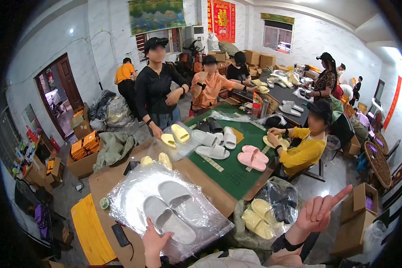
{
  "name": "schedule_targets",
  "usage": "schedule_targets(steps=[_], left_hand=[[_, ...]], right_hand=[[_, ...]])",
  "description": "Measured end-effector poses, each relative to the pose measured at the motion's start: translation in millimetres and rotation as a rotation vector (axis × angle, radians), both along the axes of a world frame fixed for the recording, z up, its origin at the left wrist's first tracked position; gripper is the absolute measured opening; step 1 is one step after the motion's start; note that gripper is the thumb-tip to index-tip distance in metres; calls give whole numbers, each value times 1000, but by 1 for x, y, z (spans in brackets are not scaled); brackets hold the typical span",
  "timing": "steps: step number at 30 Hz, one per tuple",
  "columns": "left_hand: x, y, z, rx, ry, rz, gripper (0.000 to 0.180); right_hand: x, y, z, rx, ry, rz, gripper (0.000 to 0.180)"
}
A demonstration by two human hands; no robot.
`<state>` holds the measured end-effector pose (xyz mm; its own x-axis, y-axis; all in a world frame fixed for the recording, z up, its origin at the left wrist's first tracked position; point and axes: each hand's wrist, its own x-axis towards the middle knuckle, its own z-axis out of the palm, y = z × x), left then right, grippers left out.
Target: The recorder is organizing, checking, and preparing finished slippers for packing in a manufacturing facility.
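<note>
A pair of light grey slide slippers [176, 225] lies side by side on a stack of clear plastic bags [123, 192] at the table's near end. My left hand [155, 241] is at the near edge of these slippers, index finger and thumb spread apart, gripping nothing. Its fingertip appears to touch the left slipper; its other fingers are partly hidden. Raised off to the right, my right hand [316, 213] is empty, with the index finger stretched out and the other fingers partly curled. Below it, yellow slippers [259, 216] rest in clear plastic beside the table.
Grey slippers [212, 152] and pink slippers [253, 158] lie on the green table mat [236, 182]. A person in black [158, 85] stands at the left by bagged yellow slippers [180, 132]. Another in yellow [306, 149] sits at the right. Cardboard boxes [355, 228] stand right of me.
</note>
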<state>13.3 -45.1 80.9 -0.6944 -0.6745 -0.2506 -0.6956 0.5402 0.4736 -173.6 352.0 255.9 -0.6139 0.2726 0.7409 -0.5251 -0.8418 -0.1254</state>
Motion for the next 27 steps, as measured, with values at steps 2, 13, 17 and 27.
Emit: schedule_targets(steps=[2, 13, 17, 27], left_hand=[[-1, 2, 2, -44, 15, -7, 124], [1, 2, 4, -43, 12, -21, 122], [0, 5, 10, -23, -31, -10, 121], [-2, 2, 6, -49, 33, -30, 120]], right_hand=[[0, 0, 1, 19, -27, -121, 94], [-11, -13, 1, 36, -101, -256, 91], [-10, -25, 7, 76, -129, -467, 86], [-17, -51, -24, 453, -301, -474, 19]])
